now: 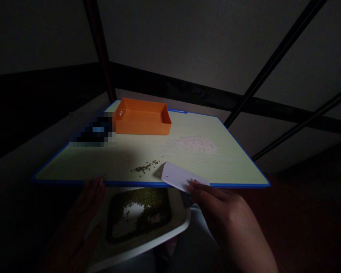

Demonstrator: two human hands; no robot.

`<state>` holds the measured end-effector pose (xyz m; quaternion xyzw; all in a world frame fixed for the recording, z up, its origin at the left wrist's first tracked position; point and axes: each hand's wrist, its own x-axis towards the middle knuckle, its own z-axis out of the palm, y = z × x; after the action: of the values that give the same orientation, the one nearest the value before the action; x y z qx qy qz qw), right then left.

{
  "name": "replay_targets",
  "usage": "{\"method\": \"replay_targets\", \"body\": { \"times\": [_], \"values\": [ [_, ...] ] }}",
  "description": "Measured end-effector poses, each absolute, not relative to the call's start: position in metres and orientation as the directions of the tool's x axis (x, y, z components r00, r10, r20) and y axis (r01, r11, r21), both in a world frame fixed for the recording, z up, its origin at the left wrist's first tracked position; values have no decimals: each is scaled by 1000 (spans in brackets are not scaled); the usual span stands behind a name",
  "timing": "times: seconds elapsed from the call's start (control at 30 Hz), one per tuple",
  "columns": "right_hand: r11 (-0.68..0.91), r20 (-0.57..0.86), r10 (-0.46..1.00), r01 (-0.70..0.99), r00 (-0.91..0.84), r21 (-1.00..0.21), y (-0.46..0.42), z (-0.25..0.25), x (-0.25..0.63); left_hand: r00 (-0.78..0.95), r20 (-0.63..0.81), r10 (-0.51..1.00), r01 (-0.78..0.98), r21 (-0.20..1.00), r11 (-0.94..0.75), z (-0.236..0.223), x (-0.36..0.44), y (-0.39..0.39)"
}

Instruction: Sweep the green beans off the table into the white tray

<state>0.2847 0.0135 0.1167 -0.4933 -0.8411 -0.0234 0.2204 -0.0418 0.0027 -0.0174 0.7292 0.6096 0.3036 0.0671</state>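
Note:
My right hand (216,201) pinches a flat white plastic scraper (177,176) with a small hole near its end. The scraper lies at a slant over the near edge of the table, just right of a few scattered small green beans (146,167). Below that edge, a white tray (176,227) holds many more green beans (147,196), spread unevenly over its floor. In deep shadow, my left hand (88,208) is at the tray's left side, thumb along the rim and fingertips by the table edge. It appears closed on the tray.
The pale tabletop (125,149) has a blue rim. An orange open box (143,127) stands at the back left, beside a pixelated dark object (93,131). A thin patch of pale grains (197,144) lies right of centre. Dark-framed panels (173,45) rise behind.

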Motion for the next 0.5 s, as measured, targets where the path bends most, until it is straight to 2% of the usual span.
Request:
{"method": "replay_targets", "body": {
  "times": [0.23,0.5],
  "values": [
    [499,430,826,828,-364,-257,23,111,282,60,348,935,847,477,-232,-17,-40,0],
    [473,556,773,861,-306,-185,41,107,273,65,386,920,847,467,-256,-13,-36,2]
  ]
}}
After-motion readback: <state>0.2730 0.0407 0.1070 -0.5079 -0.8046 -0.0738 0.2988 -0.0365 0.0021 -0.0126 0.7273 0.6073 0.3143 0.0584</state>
